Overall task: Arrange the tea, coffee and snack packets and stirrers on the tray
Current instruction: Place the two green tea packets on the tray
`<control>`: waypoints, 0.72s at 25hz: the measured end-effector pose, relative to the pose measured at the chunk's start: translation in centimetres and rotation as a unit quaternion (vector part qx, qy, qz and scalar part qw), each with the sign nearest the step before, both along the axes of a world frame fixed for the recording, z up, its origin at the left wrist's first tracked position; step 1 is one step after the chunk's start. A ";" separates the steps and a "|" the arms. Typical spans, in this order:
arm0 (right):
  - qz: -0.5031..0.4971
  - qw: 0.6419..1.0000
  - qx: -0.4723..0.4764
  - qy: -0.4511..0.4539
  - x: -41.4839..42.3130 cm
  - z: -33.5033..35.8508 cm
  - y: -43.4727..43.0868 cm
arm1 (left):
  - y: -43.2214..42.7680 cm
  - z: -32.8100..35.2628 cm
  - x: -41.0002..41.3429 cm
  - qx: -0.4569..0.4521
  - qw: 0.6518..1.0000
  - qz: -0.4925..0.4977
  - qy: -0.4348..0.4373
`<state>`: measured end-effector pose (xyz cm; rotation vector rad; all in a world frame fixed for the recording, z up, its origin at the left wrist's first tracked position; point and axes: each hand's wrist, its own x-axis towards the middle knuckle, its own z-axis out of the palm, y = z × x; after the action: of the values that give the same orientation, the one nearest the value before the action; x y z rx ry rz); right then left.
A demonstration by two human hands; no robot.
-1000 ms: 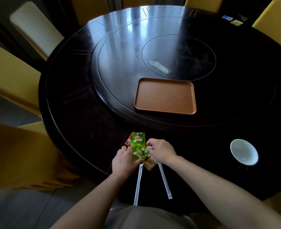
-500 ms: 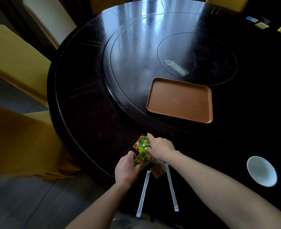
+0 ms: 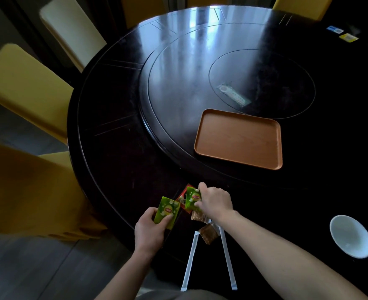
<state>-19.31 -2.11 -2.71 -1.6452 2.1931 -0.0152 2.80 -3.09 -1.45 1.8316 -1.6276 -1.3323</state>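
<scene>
The left hand (image 3: 150, 231) pinches one green tea packet (image 3: 167, 211) in its fingers; the right hand (image 3: 215, 202) grips a second green tea packet (image 3: 192, 198) above the small pile at the near edge of the dark surface (image 3: 118, 148). Well apart, the tray (image 3: 239, 138) lies bare. Counted: two green packets, one red packet (image 3: 184, 197), two brown packets (image 3: 209, 233), two white stirrers (image 3: 190, 260). The glossy packets could slip in transit, and the overhanging stirrers could be knocked to the floor.

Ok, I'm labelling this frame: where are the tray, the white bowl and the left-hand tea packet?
tray (image 3: 239, 139), head view, bare floor.
white bowl (image 3: 350, 236), head view, inside.
left-hand tea packet (image 3: 167, 210), head view, front face by the logo.
</scene>
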 end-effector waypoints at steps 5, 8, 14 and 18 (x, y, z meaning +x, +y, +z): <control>-0.110 0.989 -0.078 -0.052 -0.1 0.6 2.2 | -0.4 0.6 -0.3 0.020 0.998 0.023 0.053; -0.188 0.971 -0.083 -0.124 -0.8 1.3 3.1 | -0.8 1.0 -1.1 0.034 0.995 0.033 0.083; -0.404 0.781 -0.175 -0.443 -4.3 3.7 5.2 | -2.4 1.9 -4.1 0.079 0.982 0.043 0.168; -0.438 0.721 -0.218 -0.491 -6.9 5.2 5.1 | -4.7 2.9 -7.1 0.090 0.975 0.016 0.203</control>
<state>-26.19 3.01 2.51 -0.3063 1.8332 -1.3948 -4.31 -7.74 1.47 1.5349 -1.2940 -1.7505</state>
